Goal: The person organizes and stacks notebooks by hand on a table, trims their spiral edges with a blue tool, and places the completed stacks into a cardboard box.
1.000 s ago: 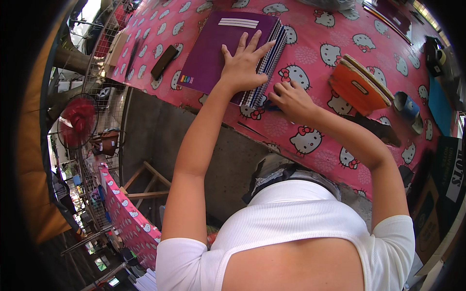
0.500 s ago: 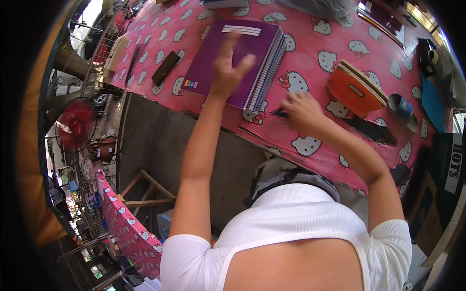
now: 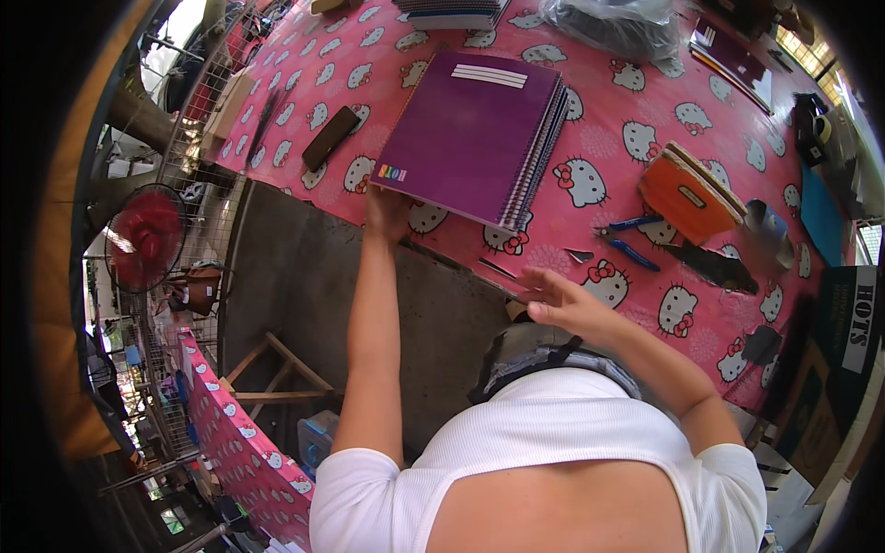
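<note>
Purple spiral-bound notebooks (image 3: 466, 138) lie stacked on the table, their wire coils along the right side. My left hand (image 3: 385, 214) is at the stack's near left corner. Its fingers are mostly hidden by the notebook's edge, so their grip does not show. My right hand (image 3: 564, 302) hovers at the table's near edge with fingers apart and nothing in it. Blue-handled pliers (image 3: 630, 241) rest on the table beyond the right hand, handles spread.
A pink patterned cover (image 3: 590, 111) spreads over the table, torn in places. Left of the notebooks lies a dark phone (image 3: 330, 136). To the right are an orange pouch (image 3: 687, 198) and a roll of tape (image 3: 770, 230). A clear plastic bag (image 3: 618, 28) sits at the back.
My right hand has let go of the pliers and drawn back toward the table's edge. My left hand has moved off the notebook's cover down to its near left corner.
</note>
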A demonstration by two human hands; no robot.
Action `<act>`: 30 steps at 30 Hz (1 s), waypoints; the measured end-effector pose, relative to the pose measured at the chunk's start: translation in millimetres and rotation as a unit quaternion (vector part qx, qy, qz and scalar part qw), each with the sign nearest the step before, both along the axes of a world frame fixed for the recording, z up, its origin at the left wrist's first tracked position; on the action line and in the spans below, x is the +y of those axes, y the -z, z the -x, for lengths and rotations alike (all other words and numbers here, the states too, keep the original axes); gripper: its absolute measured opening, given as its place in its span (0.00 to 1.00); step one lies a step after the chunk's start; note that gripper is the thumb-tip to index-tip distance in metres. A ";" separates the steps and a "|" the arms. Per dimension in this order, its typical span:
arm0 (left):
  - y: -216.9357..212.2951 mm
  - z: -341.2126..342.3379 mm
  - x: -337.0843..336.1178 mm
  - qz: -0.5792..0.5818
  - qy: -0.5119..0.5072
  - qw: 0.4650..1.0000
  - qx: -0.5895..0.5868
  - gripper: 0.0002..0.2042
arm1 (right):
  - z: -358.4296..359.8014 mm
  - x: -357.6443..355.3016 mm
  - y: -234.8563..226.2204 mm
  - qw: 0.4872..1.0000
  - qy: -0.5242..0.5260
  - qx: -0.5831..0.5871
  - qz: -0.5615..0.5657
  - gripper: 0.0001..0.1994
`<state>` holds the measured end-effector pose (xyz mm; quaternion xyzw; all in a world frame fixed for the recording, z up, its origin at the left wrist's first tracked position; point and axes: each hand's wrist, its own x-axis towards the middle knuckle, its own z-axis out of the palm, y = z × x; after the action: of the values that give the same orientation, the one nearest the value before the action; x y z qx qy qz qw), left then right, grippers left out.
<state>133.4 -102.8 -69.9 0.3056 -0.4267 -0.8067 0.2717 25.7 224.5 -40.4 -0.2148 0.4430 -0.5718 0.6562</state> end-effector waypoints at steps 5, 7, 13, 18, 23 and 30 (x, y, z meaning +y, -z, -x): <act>-18.3 1.4 94.0 -0.076 -0.045 0.995 0.044 0.26 | -3.8 -13.2 16.8 0.987 0.158 -0.033 -0.013 0.42; -9.1 2.9 139.8 -0.051 -0.065 0.994 0.065 0.27 | -8.1 -16.8 18.9 0.960 0.276 -0.024 -0.043 0.37; -7.1 12.7 175.7 -0.202 0.006 0.977 0.062 0.30 | 10.5 -42.7 40.3 0.896 0.443 -0.013 0.033 0.39; -17.3 29.6 52.0 -0.034 -0.136 0.990 -0.032 0.35 | 24.4 -57.6 29.0 0.903 0.428 -0.012 0.030 0.46; -11.7 39.6 -78.8 0.098 -0.117 0.984 -0.088 0.38 | 103.8 -87.2 50.7 0.938 0.345 0.037 -0.007 0.45; -5.6 92.8 -174.3 0.214 -0.011 0.956 -0.199 0.43 | 218.5 -158.6 23.4 0.977 0.207 0.026 0.052 0.48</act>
<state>40.6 -277.1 -64.3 0.3993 -0.6310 -0.6166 0.2494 -192.8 65.9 -63.8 -0.1669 0.4644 -0.7115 0.5001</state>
